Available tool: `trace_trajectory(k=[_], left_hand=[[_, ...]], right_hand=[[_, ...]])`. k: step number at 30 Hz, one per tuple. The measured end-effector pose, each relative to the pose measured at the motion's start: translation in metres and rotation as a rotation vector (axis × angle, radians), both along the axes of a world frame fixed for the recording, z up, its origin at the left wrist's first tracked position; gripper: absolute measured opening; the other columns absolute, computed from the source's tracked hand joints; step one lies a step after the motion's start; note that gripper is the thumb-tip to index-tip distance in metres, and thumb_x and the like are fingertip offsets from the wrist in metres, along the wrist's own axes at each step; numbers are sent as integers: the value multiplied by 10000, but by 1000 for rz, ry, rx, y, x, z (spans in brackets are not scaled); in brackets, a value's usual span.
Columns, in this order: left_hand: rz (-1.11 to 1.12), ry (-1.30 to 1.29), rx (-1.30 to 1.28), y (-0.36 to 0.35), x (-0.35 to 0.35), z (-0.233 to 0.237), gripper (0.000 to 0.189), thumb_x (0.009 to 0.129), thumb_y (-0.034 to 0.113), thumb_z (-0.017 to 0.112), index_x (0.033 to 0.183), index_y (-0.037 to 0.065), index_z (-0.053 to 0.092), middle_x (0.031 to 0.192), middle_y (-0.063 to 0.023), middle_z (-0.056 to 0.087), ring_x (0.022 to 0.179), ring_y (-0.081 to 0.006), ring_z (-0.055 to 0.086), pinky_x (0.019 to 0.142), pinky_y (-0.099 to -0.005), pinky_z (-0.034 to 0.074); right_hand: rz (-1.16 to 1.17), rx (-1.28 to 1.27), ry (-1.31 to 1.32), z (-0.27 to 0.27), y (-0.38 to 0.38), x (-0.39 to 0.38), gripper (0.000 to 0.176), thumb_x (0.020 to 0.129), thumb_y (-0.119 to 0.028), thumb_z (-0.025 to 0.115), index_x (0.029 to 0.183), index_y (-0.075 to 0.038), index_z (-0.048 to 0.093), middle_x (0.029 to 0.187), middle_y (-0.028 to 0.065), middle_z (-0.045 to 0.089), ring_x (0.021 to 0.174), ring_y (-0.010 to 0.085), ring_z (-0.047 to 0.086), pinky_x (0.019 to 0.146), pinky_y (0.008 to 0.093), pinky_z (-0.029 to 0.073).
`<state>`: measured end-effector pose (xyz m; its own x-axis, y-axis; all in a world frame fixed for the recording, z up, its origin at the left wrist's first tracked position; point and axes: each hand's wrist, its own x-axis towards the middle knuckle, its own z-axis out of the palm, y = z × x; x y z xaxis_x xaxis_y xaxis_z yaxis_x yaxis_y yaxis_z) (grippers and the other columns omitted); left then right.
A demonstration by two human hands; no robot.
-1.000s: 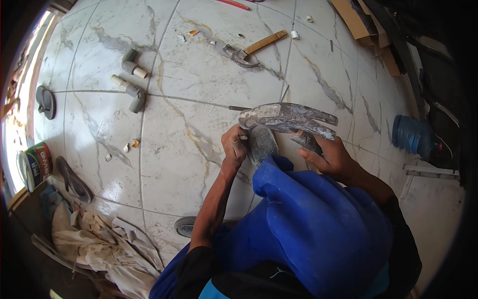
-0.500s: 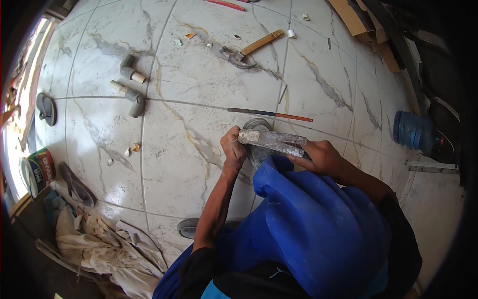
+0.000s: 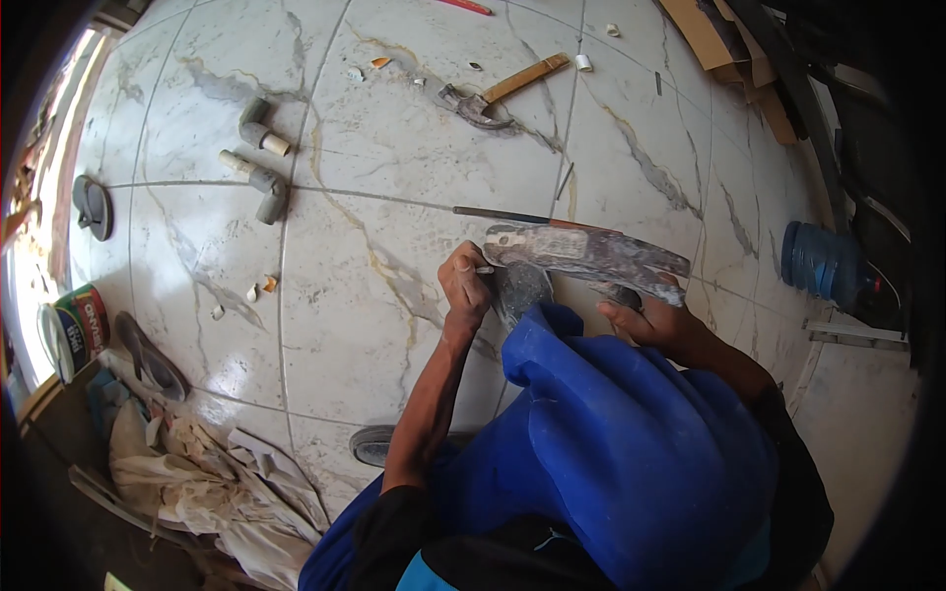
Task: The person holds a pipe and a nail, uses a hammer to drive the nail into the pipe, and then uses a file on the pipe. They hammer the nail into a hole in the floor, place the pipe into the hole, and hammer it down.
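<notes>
Directions are taken from the head of the claw hammer [image 3: 581,253], which is held above the tiled floor [image 3: 365,315] in front of the person's blue-clad knee. The right hand [image 3: 660,324], between 4 and 5 o'clock, has its fingers wrapped round the dark handle; the grip is partly hidden behind the head. The forked claw points to about 3 o'clock, the striking end to 9.

The left hand [image 3: 466,286], near 9 o'clock, has its fingers curled in and pinching a small pale piece [image 3: 484,270]; its identity cannot be established. It stands just beside the striking end; contact cannot be determined. A grey shoe [image 3: 520,288] shows below the head.

On the floor: a thin rod [image 3: 498,214] at 10 o'clock, its orange end partly covered by the hammer; a second hammer [image 3: 480,108] with wooden handle at 11; two grey pipe elbows [image 3: 266,193] between 9 and 10, lying near each other. A blue bottle [image 3: 820,261] lies at 3 o'clock, cardboard [image 3: 697,37] at 1.
</notes>
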<state>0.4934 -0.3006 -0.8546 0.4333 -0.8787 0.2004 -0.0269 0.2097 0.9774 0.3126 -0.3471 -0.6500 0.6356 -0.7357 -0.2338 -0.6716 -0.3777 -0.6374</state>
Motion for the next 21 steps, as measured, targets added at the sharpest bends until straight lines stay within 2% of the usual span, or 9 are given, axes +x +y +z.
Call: trace_trajectory(k=[2,4,5,6,9,11,14,17,21], left_hand=[[13,69,6,-5,2,22,522,989,320,244,590,5,362,538,-70,354,469,-156,349,449,-303,271],[0,125,28,-2,6,17,520,989,313,255,587,5,373,541,-78,374,471,-156,353,451,-298,276],[-39,15,73,-1,10,11,530,983,322,218,680,-27,478,564,-102,458,487,-176,431,466,-296,326],[-80,-93,118,1,12,7,596,978,331,181,773,-59,584,587,-125,542,502,-196,508,481,-294,376],[-53,-110,47,-8,7,7,587,979,324,179,712,-47,547,584,-119,514,486,-205,474,481,-295,368],[-60,-49,77,-3,4,17,575,977,352,184,655,-22,480,578,-101,491,465,-193,433,462,-293,339],[-145,-32,49,-3,12,19,597,973,379,176,664,-24,491,571,-97,481,468,-188,435,462,-290,334],[-160,-125,-143,-9,13,32,546,973,339,234,602,0,449,544,-128,422,474,-264,429,472,-367,336],[-265,-17,-18,-6,18,25,540,965,342,238,599,14,461,557,-141,445,502,-310,447,493,-391,353]], right_hand=[[83,-252,-165,-1,1,-5,330,840,-242,633,1008,23,531,872,167,618,736,270,629,636,335,513],[-214,259,-189,8,4,-3,366,829,-193,573,1098,52,534,955,211,600,918,294,581,789,370,452],[150,-172,-22,0,2,4,355,833,-209,591,1067,56,551,897,193,610,807,273,599,735,347,471],[-5,257,352,-8,2,7,375,838,-225,603,1059,72,544,851,170,616,685,251,592,667,319,482],[-67,410,428,0,-2,7,381,849,-208,612,1123,39,517,939,219,600,924,279,612,766,369,487],[-254,419,-11,4,6,2,465,844,-282,601,1099,93,500,800,131,615,639,169,570,610,278,462],[-221,15,-177,-2,6,0,487,836,-331,587,1096,73,506,747,89,588,618,132,540,592,267,437],[-334,141,-106,2,12,-4,486,819,-373,578,1039,56,519,703,70,570,593,117,521,575,261,418],[-447,254,-104,5,20,-8,468,814,-442,592,915,10,523,642,53,539,504,102,498,486,244,415]])
